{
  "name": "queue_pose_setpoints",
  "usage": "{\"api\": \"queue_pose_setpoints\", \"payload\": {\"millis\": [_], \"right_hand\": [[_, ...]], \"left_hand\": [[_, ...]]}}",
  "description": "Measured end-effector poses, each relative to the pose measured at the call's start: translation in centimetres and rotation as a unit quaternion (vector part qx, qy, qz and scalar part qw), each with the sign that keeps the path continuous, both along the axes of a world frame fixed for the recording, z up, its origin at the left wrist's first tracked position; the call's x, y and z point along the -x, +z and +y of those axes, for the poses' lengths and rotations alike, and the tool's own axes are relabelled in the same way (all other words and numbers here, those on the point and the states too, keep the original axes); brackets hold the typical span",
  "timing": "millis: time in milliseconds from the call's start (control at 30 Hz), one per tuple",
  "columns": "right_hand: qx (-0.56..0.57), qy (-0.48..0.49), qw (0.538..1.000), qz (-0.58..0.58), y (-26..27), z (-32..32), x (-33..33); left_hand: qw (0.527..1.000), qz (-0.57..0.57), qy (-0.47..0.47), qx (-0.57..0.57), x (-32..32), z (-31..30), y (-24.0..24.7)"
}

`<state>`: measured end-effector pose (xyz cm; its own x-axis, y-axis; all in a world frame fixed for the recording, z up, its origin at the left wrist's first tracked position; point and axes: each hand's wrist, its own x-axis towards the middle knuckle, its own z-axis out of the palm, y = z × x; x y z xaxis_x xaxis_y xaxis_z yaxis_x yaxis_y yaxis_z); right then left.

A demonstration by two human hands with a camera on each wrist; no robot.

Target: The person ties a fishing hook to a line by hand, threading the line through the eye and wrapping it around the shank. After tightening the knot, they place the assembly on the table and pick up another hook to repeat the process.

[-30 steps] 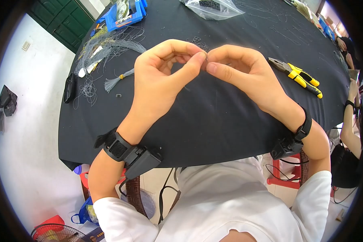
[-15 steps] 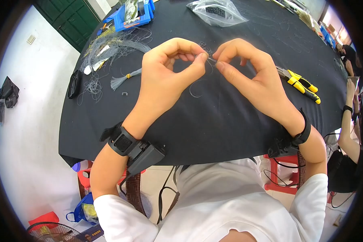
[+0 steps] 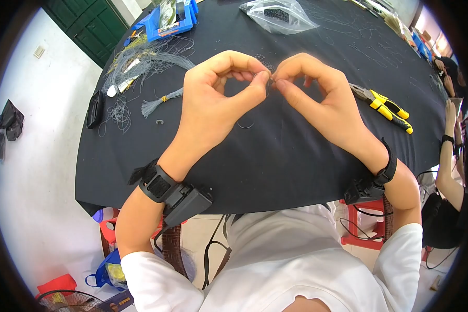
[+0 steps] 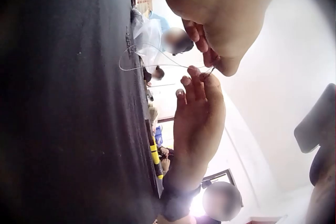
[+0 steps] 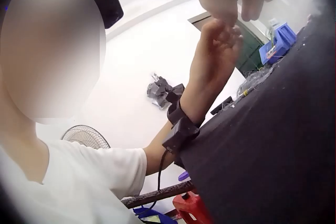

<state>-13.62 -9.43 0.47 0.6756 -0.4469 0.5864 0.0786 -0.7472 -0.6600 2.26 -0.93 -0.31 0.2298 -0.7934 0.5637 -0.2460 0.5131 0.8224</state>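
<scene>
Above the black-covered table, the thumb and forefinger of my left hand (image 3: 208,104) pinch a thin clear fishing line (image 4: 120,62). It hangs in a loose loop below the fingertips in the left wrist view. My right hand (image 3: 325,101) pinches at the same spot with thumb and forefinger, its tips right beside the left ones. A tiny, thin dark piece (image 4: 209,71) shows between the two hands' fingertips; I cannot tell what it is. The other fingers of both hands are bent.
Yellow-and-black pliers (image 3: 385,106) lie right of the hands. To the left are a tied bundle of line (image 3: 158,104), a tangle of line (image 3: 120,115) and a black case (image 3: 94,109). Further back stand a blue box (image 3: 174,28) and a clear plastic bag (image 3: 291,23). Another person's arm (image 3: 446,161) shows at far right.
Half a second ago the fingertips had drawn apart, with a thin shiny strand between them; now they are close together again. The right hand has moved slightly left.
</scene>
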Motion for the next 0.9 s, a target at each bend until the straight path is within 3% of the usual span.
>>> {"api": "queue_pose_setpoints", "payload": {"millis": [100, 200, 300, 400, 567, 900], "right_hand": [[0.096, -0.008, 0.995, -0.032, 0.1, -0.2, -0.2], [0.106, -0.017, 0.993, 0.041, 0.7, 0.2, 0.2], [0.14, -0.044, 0.983, 0.109, 1.6, 0.6, 0.6], [0.156, -0.062, 0.976, 0.139, 2.7, 1.3, 1.4], [0.194, -0.073, 0.963, 0.173, 4.2, 1.8, 4.0], [0.106, -0.136, 0.967, 0.19, 4.6, 3.2, 9.0]], "left_hand": [[0.995, -0.084, 0.047, 0.018, -0.3, -0.3, -0.3], [0.986, -0.141, 0.087, 0.011, 0.0, -0.2, -0.1], [0.984, -0.134, 0.118, 0.008, -0.4, -0.3, -0.2], [0.994, -0.03, 0.103, -0.022, -1.0, -0.3, 0.1], [0.996, 0.019, 0.09, 0.002, -2.6, -0.5, 0.4], [0.989, 0.056, 0.133, -0.033, -5.2, -0.4, 0.6]]}}
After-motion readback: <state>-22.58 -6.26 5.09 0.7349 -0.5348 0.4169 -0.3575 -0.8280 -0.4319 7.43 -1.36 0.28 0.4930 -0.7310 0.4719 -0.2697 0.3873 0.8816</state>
